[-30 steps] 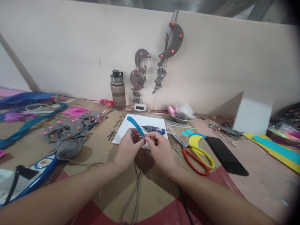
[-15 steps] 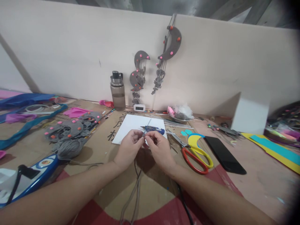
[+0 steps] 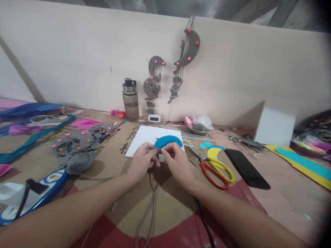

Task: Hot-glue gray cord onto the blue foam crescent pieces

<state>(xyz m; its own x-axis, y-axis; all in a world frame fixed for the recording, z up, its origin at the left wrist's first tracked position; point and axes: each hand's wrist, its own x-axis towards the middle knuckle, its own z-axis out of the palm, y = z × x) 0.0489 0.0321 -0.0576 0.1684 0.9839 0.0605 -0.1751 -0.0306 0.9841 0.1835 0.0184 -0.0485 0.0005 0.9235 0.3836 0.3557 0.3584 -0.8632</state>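
Observation:
A rounded blue felt piece (image 3: 168, 141) stands up at my fingertips, above the white board. My right hand (image 3: 178, 162) pinches its lower edge, and a small white patch shows beneath the fingers. Close beside it, my left hand (image 3: 143, 160) is closed with thumb and fingertips on a grey cord, partly hidden by the fingers. Long strands of grey cord (image 3: 150, 210) trail below the hands toward the front of the table. Behind the felt lies a blue glue gun, now almost wholly covered.
Red-and-yellow scissors (image 3: 217, 172) and a black phone (image 3: 247, 168) lie at right. The white board (image 3: 137, 141) is under the work. At left are grey yarn (image 3: 81, 162) and dotted grey crescents (image 3: 77, 141). A bottle (image 3: 130, 103) stands by the wall.
The blue felt piece has come up into view between my hands, covering the glue gun that showed before. My hands stay close together in nearly the same place.

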